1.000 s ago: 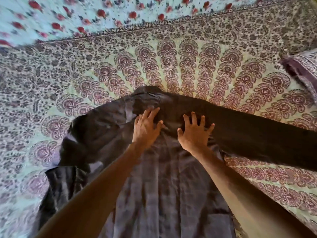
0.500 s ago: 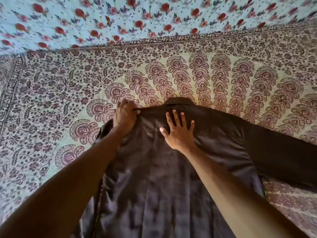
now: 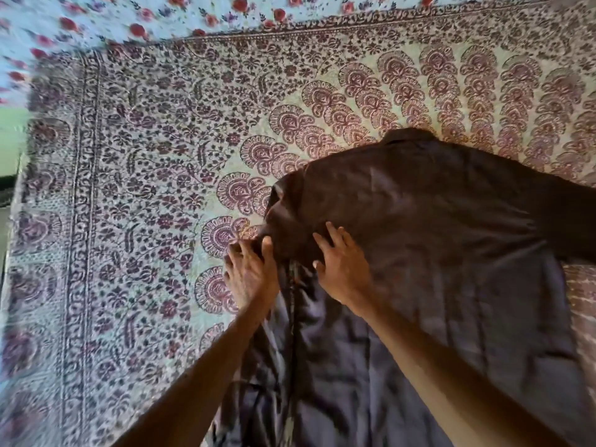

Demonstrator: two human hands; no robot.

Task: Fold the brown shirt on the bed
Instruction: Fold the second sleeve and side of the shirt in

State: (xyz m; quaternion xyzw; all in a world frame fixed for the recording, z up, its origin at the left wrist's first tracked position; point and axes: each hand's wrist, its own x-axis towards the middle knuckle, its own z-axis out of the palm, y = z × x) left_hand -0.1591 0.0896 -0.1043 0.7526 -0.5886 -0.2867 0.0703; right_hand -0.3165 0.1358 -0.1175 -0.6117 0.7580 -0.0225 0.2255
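Observation:
The brown shirt lies back up on the patterned bed cover, collar toward the far side. Its left side is folded in, and its right sleeve runs off the right edge of the view. My left hand is at the shirt's folded left edge, thumb on top and fingers against the cloth, pinching it. My right hand rests flat on the shirt just to the right, fingers spread. The shirt's lower part lies wrinkled between my forearms.
The bed cover with purple paisley print spreads wide to the left and beyond the shirt. A pale sheet with red flowers lies along the far side. The bed's left edge shows at the far left.
Both hands have slid from the collar and left shoulder down to the shirt's left edge. The left side now lies folded in. My view has swung to the left.

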